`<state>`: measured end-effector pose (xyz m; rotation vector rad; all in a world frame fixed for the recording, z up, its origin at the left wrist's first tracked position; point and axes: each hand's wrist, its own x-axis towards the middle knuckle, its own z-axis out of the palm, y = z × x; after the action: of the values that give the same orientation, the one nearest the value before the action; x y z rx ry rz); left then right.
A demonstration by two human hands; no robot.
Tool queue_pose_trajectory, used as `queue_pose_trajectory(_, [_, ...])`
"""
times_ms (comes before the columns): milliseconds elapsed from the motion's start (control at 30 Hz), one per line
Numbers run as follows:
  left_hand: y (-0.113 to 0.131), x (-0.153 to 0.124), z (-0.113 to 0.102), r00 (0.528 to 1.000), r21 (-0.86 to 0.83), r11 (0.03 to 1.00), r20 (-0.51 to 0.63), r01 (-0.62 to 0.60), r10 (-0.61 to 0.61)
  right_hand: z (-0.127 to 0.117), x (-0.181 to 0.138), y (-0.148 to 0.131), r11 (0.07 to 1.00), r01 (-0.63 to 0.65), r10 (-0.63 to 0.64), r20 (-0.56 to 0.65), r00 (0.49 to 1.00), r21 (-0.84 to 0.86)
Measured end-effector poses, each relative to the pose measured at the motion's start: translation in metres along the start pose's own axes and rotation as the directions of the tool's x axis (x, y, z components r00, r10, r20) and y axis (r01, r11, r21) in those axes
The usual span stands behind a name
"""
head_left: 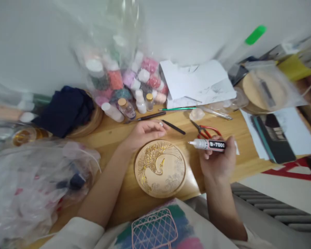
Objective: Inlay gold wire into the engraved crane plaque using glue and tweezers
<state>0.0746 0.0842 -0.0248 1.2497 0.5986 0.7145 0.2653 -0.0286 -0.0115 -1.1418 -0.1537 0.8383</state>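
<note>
My right hand point(219, 162) grips a glue tube point(209, 145) marked B-7000, held nearly level above the desk with its white nozzle pointing left. Beside the far left rim of a round wooden board point(155, 186) is my left hand point(147, 133), its fingers bent and drawn together. A small pale spot shows at those fingers; whether it is a ring or a held piece I cannot make out. The board carries a crane drawing, partly lined in gold, with plain outlined waves at lower right. Black tweezers point(174, 127) lie just past my left fingertips.
Red-handled pliers point(206, 130) lie behind the tube. Farther back are a dark pen point(151, 116), small bottles point(126, 108), bagged colored jars point(129, 76) and papers point(197, 81). Crumpled plastic bags point(28, 186) fill the left; a phone point(276, 138) lies right.
</note>
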Motion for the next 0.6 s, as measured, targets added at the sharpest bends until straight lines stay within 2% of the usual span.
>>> queue_pose_trajectory(100, [0.021, -0.003, 0.008, 0.995, 0.154, 0.985, 0.072, -0.074, 0.063, 0.006, 0.001, -0.008, 0.967, -0.242, 0.223, 0.199, 0.954, 0.082])
queue_pose_trajectory(133, [0.031, -0.006, 0.013, 0.986, 0.291, 0.945, 0.113, -0.148, 0.12, 0.009, 0.001, -0.011, 0.95, -0.3, 0.27, 0.254, 0.929, 0.087])
queue_pose_trajectory(200, [0.052, -0.014, 0.026, 0.965, 0.552, 0.791, 0.163, -0.262, 0.205, 0.015, 0.0, -0.016, 0.919, -0.382, 0.334, 0.326, 0.884, 0.095])
queue_pose_trajectory(300, [0.079, -0.028, 0.046, 0.935, 0.79, 0.513, 0.21, -0.334, 0.285, 0.022, -0.004, -0.022, 0.873, -0.474, 0.404, 0.375, 0.834, 0.115])
queue_pose_trajectory(367, [0.09, -0.033, 0.056, 0.926, 0.864, 0.374, 0.232, -0.337, 0.299, 0.025, -0.006, -0.024, 0.842, -0.525, 0.445, 0.389, 0.806, 0.125])
queue_pose_trajectory(433, [0.094, -0.035, 0.061, 0.91, 0.891, 0.289, 0.253, -0.352, 0.328, 0.026, -0.006, -0.025, 0.822, -0.553, 0.469, 0.388, 0.793, 0.136])
queue_pose_trajectory(600, [0.093, -0.033, 0.066, 0.897, 0.905, 0.218, 0.279, -0.364, 0.342, 0.026, -0.006, -0.025, 0.808, -0.571, 0.489, 0.377, 0.787, 0.145])
